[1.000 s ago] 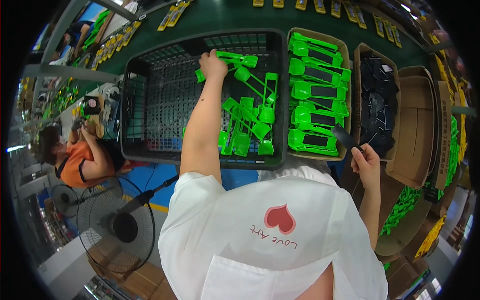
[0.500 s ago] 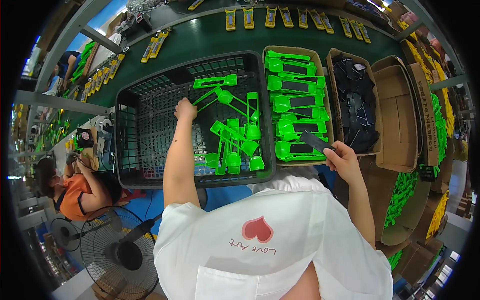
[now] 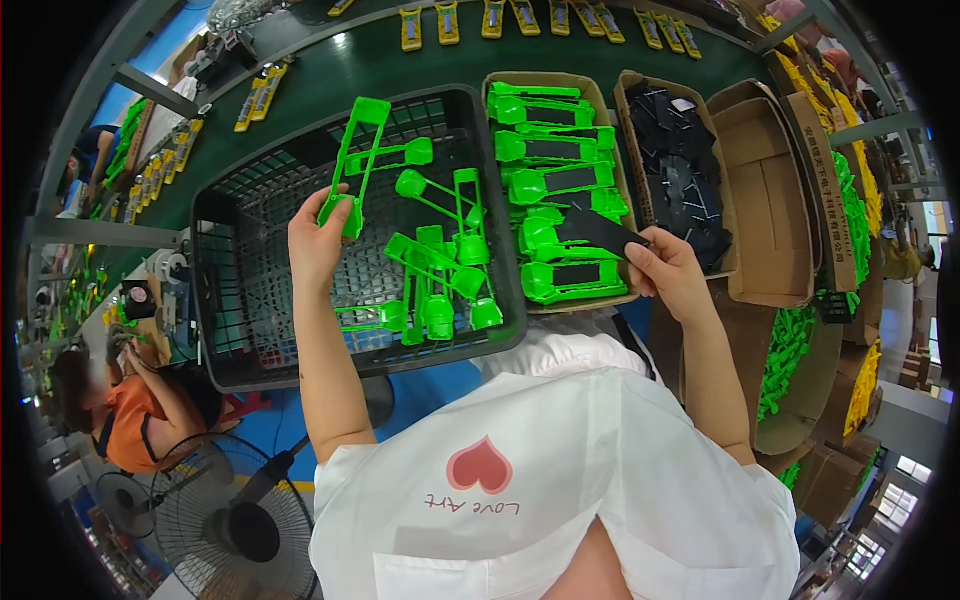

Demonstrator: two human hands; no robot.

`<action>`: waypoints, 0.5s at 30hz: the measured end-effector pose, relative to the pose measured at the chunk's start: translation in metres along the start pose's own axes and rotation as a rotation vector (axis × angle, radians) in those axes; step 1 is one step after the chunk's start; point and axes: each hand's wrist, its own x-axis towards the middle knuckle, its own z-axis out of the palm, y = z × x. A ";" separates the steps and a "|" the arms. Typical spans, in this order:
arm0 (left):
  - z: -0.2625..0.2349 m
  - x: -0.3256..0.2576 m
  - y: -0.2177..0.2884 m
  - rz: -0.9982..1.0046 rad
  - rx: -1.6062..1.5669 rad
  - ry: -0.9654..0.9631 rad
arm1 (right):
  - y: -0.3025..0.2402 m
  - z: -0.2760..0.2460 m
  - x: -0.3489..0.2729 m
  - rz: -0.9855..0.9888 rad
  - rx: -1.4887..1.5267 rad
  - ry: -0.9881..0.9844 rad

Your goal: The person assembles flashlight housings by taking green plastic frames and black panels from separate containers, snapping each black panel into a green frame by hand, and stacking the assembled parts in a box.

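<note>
Long bright-green plastic frame piece (image 3: 352,165) was pinched at its lower end in the left hand (image 3: 318,240), up over the dark mesh crate (image 3: 215,300), while the right hand (image 3: 668,272) gripped a flat black strip (image 3: 600,228) by the cardboard box of green parts (image 3: 600,100), probably ready for fitting together.

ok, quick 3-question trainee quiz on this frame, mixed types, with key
1. True or false: the left hand holds a green plastic frame part above the dark crate.
2. What does the right hand hold? A) black flat strip B) yellow part C) nothing
3. Fill in: the cardboard box beside the crate holds finished ____ parts.

Key: 1 true; 2 A; 3 green
</note>
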 end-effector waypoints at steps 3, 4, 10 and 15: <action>0.040 -0.026 0.007 -0.042 -0.409 -0.095 | -0.005 -0.003 0.011 -0.035 0.044 -0.009; 0.058 -0.032 0.010 -0.079 -0.446 -0.111 | -0.005 -0.008 0.015 -0.065 0.039 -0.026; 0.139 -0.058 0.022 -0.046 -0.362 -0.309 | -0.015 -0.020 0.051 -0.160 0.000 -0.116; 0.166 -0.063 0.043 0.119 -0.066 -0.365 | -0.015 -0.031 0.068 -0.158 0.036 -0.272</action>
